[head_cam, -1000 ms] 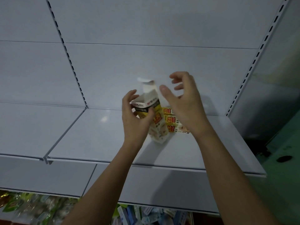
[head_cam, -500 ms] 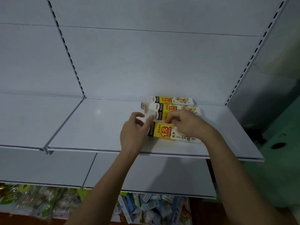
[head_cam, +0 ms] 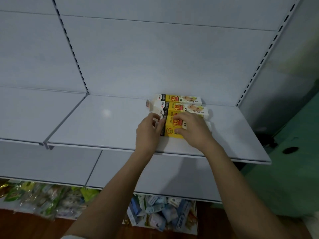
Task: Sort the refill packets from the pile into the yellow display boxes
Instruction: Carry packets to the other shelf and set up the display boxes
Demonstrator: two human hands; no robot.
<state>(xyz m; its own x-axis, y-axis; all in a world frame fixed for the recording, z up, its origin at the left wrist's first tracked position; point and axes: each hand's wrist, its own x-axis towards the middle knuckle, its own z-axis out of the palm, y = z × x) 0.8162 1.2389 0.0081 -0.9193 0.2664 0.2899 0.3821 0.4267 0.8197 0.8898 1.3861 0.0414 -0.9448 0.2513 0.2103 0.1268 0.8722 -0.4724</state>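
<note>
Three yellow display boxes lie flat side by side on the grey shelf (head_cam: 107, 128). The far box (head_cam: 179, 99) rests against the back panel, and the middle box (head_cam: 179, 108) has an open flap at its left end. My right hand (head_cam: 193, 130) lies over the nearest box (head_cam: 172, 129), fingers and thumb curled round its sides. At that box's left end, my left hand (head_cam: 148, 133) touches it with thumb and fingertips. Refill packets (head_cam: 158, 214) lie in a pile on the floor below the shelves.
A lower grey shelf (head_cam: 164, 176) juts out under my forearms. Green and white plastic bags (head_cam: 43, 197) lie on the floor at the lower left. A green floor area (head_cam: 284, 178) with a dark hole is at the right. A slotted upright (head_cam: 264, 54) borders the shelf on the right.
A second ago both hands held the box upright above the shelf. It now lies flat in front of the other two, and both hands stay on it.
</note>
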